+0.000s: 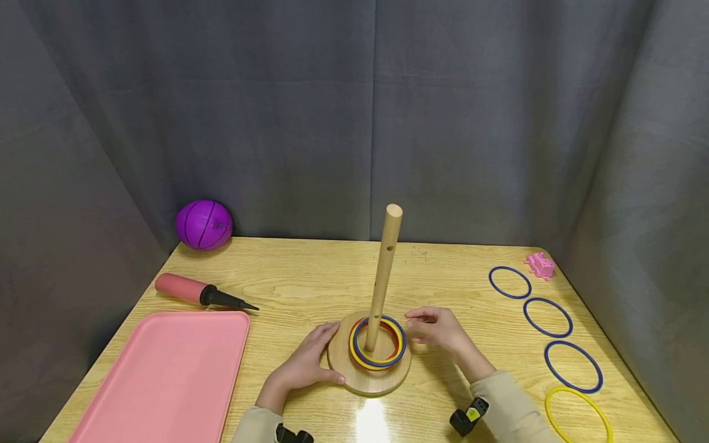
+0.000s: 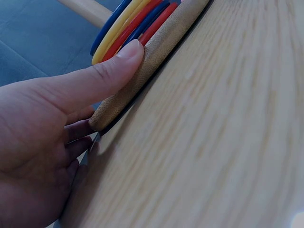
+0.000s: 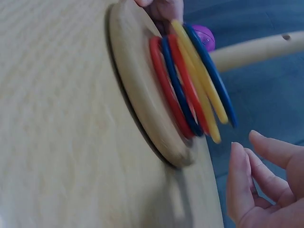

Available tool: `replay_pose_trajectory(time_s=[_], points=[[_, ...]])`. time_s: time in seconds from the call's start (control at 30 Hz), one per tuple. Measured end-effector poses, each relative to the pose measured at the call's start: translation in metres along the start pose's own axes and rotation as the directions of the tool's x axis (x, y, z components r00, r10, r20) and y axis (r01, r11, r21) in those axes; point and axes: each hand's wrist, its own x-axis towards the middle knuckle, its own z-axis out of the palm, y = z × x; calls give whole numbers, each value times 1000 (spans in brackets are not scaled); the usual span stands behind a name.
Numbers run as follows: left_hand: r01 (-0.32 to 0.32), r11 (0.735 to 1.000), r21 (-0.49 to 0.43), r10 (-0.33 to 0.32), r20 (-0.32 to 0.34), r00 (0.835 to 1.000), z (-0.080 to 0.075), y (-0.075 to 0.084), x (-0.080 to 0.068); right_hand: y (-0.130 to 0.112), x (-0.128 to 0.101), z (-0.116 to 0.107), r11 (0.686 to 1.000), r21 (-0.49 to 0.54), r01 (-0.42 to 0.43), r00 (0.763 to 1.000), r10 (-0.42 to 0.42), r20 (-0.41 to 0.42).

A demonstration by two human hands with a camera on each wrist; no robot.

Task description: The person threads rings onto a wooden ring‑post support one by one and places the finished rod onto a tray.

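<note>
A round wooden base (image 1: 370,386) bears an upright wooden peg (image 1: 384,271). Stacked around the foot of the peg are several red, blue and yellow rings, a blue ring (image 3: 213,76) uppermost. My left hand (image 1: 303,366) grips the base at its left edge; in the left wrist view the thumb (image 2: 111,71) lies on the rim beside the rings, the fingers partly hidden behind it. Just right of the stack is my right hand (image 1: 440,331), its fingers loosely bent with nothing between them. The right wrist view shows a gap between its fingertips and the rings.
Three loose blue rings (image 1: 570,336) and a yellow ring (image 1: 608,424) lie in a row on the right. Behind them sits a pink toy (image 1: 540,266). Toward the left are a pink tray (image 1: 166,375), a hand pump (image 1: 185,288) and a purple ball (image 1: 204,224). Grey curtains surround the table.
</note>
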Motion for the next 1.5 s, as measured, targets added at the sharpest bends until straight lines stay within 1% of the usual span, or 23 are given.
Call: replay_pose_trajectory(time_s=[0.23, 0.37, 0.43, 0.63, 0.73, 0.83, 0.9, 1.07, 1.23, 1.4, 1.47, 1.5], points=[[1, 1000, -4, -1, 5, 1000, 0, 0, 1, -4, -2, -28, 1000, -2, 18, 999, -18, -30], [5, 1000, -11, -5, 4, 1000, 0, 0, 1, -5, -8, -46, 999, -21, 24, 999, -25, -48], [6, 1000, -11, -6, 4, 1000, 0, 0, 1, -5, -12, -56, 999, -34, 42, 998, -43, -45], [9, 1000, -8, -9, 0, 1000, 0, 1, 0, 0, -27, -85, 989, -120, 86, 996, -89, -26], [7, 1000, -4, -7, 0, 1000, 1, 2, 0, 1, -39, -101, 983, -147, 106, 994, -107, -1], [9, 1000, -3, -9, 0, 1000, 1, 2, 0, 3, -51, -114, 977, -172, 129, 991, -131, 3], [9, 1000, -3, -9, -1, 1000, 0, 1, 0, 4, -60, -121, 973, -189, 134, 990, -141, -21], [1, 1000, -8, -1, -6, 1000, 0, 2, 0, 15, -80, -138, 969, -216, 117, 981, -147, -124], [0, 1000, -11, -1, -6, 1000, 0, 3, 0, 27, -100, -152, 970, -213, 115, 961, -163, -222], [0, 1000, -16, 0, -14, 1000, -1, 4, 0, 40, -118, -164, 978, -161, 134, 948, -174, -265], [4, 1000, -14, -4, -15, 1000, -1, 4, 0, 46, -124, -168, 973, -189, 129, 944, -179, -278], [5, 1000, -13, -6, -15, 1000, -1, 4, 0, 49, -127, -170, 968, -222, 115, 942, -178, -286]])
